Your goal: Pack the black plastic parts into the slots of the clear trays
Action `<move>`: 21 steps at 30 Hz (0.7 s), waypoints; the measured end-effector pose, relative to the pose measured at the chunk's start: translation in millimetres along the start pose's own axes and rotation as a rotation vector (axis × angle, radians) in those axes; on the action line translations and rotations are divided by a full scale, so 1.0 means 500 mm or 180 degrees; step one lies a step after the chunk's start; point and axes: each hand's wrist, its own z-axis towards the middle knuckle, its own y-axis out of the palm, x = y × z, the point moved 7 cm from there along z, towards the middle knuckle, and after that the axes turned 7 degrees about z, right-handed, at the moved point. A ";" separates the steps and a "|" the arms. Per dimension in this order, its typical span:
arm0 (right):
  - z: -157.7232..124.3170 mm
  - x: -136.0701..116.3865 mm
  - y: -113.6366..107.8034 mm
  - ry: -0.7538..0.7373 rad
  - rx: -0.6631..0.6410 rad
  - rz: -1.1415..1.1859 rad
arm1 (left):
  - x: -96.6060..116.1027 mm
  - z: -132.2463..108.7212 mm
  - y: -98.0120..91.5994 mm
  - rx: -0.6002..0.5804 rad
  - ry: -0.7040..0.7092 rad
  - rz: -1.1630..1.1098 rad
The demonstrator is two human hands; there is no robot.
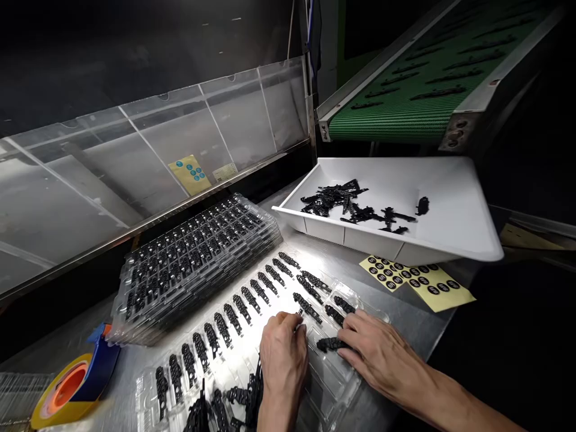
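Observation:
A clear plastic blister tray [234,360] lies on the metal table, its pockets holding several small black plastic parts [252,291]. My left hand [282,354] rests on the tray with fingers curled, fingertips pinched near a pocket; what they hold is hidden. My right hand [382,354] lies beside it, fingers pressing on a black part [328,344] over an empty pocket. Loose black parts [243,399] lie heaped on the tray just left of my left wrist.
A stack of filled clear trays [193,264] stands at the left. A white bin [450,234] with loose black parts sits under a green conveyor [405,102]. Yellow sticker sheets [418,282] lie near the bin. A tape dispenser [74,384] sits at bottom left.

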 end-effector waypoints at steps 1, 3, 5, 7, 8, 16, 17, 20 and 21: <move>-0.001 0.001 0.003 0.0029 -0.0017 -0.0035 | 0.002 -0.003 0.001 -0.0057 0.0011 0.0088; -0.001 0.003 0.007 0.0088 -0.0028 -0.0041 | 0.009 -0.008 0.005 -0.0146 0.0080 0.0216; 0.001 0.007 0.007 0.0138 -0.0066 0.0031 | 0.014 -0.009 0.007 -0.0169 0.0148 0.0321; 0.003 0.011 0.004 0.0168 -0.0090 0.0061 | 0.016 -0.003 0.007 -0.0123 0.0183 0.0414; 0.003 0.012 0.001 0.0171 -0.0082 0.0034 | 0.017 0.003 0.008 -0.0090 0.0207 0.0477; -0.017 0.008 0.001 0.0050 0.0073 -0.0136 | 0.030 0.076 0.033 -0.0012 0.0274 0.0925; -0.019 0.012 0.001 0.0091 0.0103 -0.0112 | 0.030 0.080 0.038 0.0001 0.0255 0.0959; -0.016 0.028 0.007 0.0356 0.0125 -0.0117 | 0.026 0.084 0.051 0.0061 0.0192 0.1036; -0.011 0.031 0.010 0.0435 0.0130 -0.0153 | 0.025 0.084 0.055 0.0079 0.0167 0.1059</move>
